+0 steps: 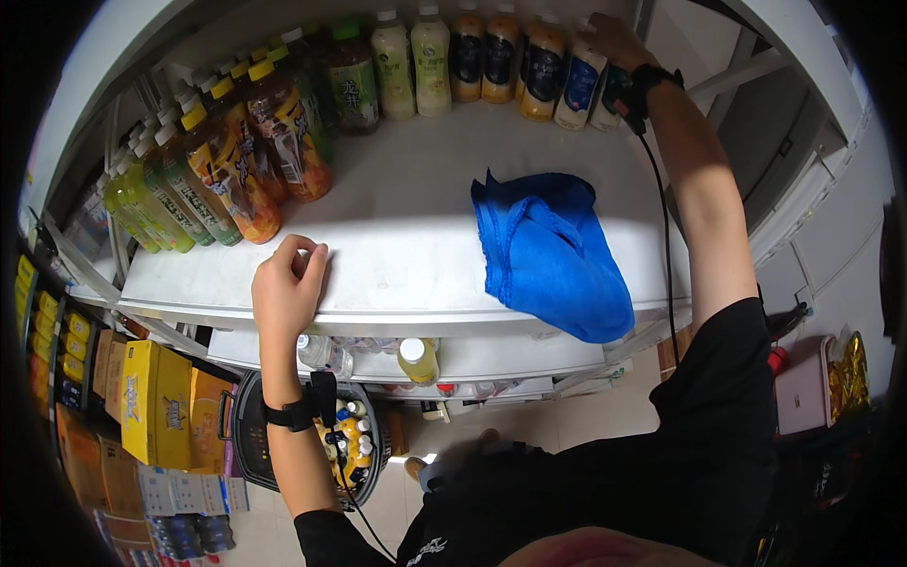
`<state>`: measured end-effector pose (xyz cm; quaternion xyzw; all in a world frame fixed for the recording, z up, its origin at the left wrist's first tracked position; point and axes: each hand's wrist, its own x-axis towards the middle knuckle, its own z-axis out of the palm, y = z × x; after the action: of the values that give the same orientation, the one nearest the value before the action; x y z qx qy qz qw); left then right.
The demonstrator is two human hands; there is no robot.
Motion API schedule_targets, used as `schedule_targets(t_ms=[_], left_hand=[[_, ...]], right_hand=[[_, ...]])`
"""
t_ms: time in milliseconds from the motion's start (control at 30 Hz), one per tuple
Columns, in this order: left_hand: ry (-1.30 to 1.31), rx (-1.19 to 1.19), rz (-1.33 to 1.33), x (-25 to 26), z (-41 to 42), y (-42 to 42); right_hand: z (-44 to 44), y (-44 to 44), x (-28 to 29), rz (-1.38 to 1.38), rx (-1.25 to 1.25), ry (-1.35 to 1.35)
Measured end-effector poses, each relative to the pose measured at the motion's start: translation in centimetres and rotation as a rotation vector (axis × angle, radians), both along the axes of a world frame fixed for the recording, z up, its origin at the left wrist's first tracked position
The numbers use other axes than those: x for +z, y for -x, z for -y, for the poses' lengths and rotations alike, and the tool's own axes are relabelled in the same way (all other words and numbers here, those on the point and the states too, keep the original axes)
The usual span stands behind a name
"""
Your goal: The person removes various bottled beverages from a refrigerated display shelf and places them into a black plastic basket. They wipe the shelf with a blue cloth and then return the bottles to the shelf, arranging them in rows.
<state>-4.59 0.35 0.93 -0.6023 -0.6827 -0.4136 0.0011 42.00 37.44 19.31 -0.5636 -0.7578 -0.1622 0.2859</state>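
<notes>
My right hand (pixel 618 41) reaches to the back right of the white shelf (pixel 397 262). Its fingers are around the top of a blue-labelled bottle (pixel 582 85), and they hide its cap. Beside that bottle, under my wrist, stands a partly hidden pale bottle (pixel 606 103). My left hand (pixel 289 283) rests near the shelf's front edge, loosely curled and empty. Orange tea bottles with yellow caps (pixel 241 191) stand just behind it. A crumpled blue cloth (pixel 553 255) lies on the right part of the shelf and hangs over the front edge.
Dark-labelled orange bottles (pixel 544 78), pale green bottles (pixel 431 67) and a green-capped tea bottle (pixel 353 85) line the back. Below, a lower shelf holds a yellow drink bottle (pixel 418 361). A dark basket (pixel 379 453) with bottles stands on the floor, near a yellow carton (pixel 156 404).
</notes>
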Motion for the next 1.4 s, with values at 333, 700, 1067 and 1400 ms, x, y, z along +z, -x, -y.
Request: schedule_targets(t_ms=[333, 700, 1067, 1400], left_hand=[[-0.003, -0.007, 0.006, 0.1, -0.1, -0.2], [0.018, 0.012, -0.062, 0.0, 0.0, 0.4], [-0.299, -0.265, 0.112, -2.8, -0.8, 3.3], [-0.228, -0.389, 0.412, -8.9, 12.0, 11.6]], right_hand=[[-6.7, -6.7, -0.6, 0.958, 0.17, -0.545], [11.6, 3.6, 1.3, 0.03, 0.038, 0.473], [32.4, 9.5, -9.7, 0.328, 0.218, 0.666], [45.4, 16.5, -18.4, -0.074, 0.484, 0.264]])
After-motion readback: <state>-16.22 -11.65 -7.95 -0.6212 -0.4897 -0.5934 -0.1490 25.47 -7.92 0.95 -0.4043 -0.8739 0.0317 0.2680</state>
